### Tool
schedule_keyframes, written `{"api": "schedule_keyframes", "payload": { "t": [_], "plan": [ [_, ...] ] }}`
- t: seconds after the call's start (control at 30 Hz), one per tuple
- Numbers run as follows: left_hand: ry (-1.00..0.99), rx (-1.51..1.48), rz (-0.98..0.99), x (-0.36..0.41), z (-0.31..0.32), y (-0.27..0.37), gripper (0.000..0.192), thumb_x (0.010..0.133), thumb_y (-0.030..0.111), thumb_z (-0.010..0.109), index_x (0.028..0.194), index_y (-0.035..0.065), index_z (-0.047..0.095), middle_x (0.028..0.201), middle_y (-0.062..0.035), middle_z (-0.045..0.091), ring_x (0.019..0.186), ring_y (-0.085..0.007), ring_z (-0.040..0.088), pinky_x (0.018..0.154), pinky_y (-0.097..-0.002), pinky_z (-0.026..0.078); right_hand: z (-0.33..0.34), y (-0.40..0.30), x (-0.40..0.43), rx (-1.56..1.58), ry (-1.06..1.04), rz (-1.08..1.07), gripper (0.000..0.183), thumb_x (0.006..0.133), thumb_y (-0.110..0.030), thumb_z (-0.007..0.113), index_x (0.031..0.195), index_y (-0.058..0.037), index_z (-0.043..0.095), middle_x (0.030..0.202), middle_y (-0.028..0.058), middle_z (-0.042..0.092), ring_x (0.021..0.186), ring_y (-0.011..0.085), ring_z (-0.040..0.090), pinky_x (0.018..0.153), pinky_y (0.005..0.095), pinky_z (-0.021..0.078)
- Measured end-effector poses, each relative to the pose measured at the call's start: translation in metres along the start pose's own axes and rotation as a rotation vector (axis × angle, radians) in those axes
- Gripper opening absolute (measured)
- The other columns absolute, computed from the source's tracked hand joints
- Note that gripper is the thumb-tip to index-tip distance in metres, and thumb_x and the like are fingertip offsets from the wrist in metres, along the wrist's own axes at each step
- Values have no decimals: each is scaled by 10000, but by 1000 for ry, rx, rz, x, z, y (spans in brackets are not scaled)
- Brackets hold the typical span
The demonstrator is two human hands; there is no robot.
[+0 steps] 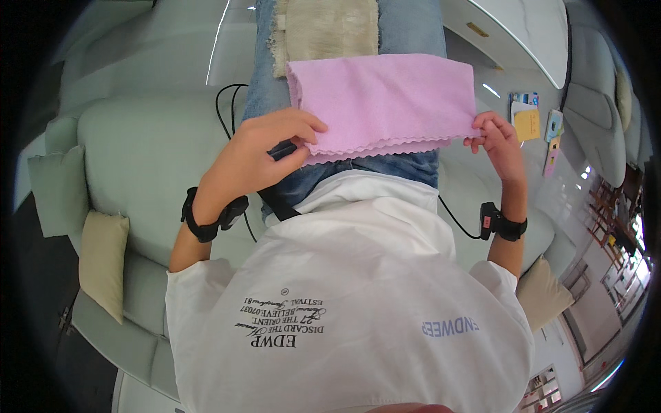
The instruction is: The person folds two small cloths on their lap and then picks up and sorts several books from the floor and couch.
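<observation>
A pink cloth [384, 103] with a scalloped edge lies folded across my lap, over blue jeans. My left hand [266, 147] pinches its near left corner between thumb and fingers. At the opposite near corner, the fingertips of my right hand [496, 137] grip the edge. Beyond the pink cloth, a beige cloth [330, 31] with frayed edges rests on my thighs, its near end partly hidden by the pink one. Each wrist wears a black strap with a small device and a cable.
I sit on a pale green sofa [144, 124] with cushions [103, 263] on it. A white table [516, 31] stands at the upper right. Small packets and a yellow paper [526, 125] lie on the glossy floor to the right. Black cables [223, 111] run beside my legs.
</observation>
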State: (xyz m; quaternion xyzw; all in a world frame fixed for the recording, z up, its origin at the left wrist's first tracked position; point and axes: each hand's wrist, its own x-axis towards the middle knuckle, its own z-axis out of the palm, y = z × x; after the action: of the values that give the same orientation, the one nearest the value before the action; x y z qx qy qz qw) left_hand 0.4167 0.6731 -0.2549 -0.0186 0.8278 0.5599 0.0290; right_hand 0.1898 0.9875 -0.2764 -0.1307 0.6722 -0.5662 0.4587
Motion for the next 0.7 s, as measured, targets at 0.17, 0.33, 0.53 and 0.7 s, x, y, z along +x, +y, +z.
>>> {"api": "schedule_keyframes", "payload": {
  "t": [0.17, 0.33, 0.53, 0.7],
  "plan": [
    [6, 28, 14, -9, 8, -4, 146, 669, -62, 568, 802, -3, 553, 978, -104, 617, 864, -224, 594, 749, -282, 464, 3, 25, 2, -64, 58, 58, 110, 860, -115, 519, 856, -6, 535, 750, 45, 556, 665, 120, 550, 580, 230, 417],
    [-46, 86, 17, -16, 12, -7, 153, 658, -52, 589, 796, 7, 559, 995, -90, 602, 904, -245, 578, 776, -303, 457, 4, 29, 5, -60, -25, 106, 106, 819, -65, 573, 890, -8, 518, 724, 35, 558, 652, 101, 537, 581, 228, 416],
    [29, 190, 45, -19, 19, -11, 91, 689, -17, 594, 774, 5, 571, 955, -78, 594, 868, -249, 573, 736, -312, 472, 9, 30, 8, -82, -24, 160, 361, 782, -50, 618, 1088, -3, 433, 725, 41, 563, 648, 101, 535, 587, 227, 418],
    [5, 266, 43, -18, 21, -11, 86, 693, -4, 594, 774, 9, 569, 961, -84, 582, 863, -253, 571, 737, -312, 470, 6, 39, 12, -112, -56, 183, 462, 775, -57, 629, 1177, -8, 408, 753, 29, 570, 665, 103, 536, 602, 226, 418]
  ]
}}
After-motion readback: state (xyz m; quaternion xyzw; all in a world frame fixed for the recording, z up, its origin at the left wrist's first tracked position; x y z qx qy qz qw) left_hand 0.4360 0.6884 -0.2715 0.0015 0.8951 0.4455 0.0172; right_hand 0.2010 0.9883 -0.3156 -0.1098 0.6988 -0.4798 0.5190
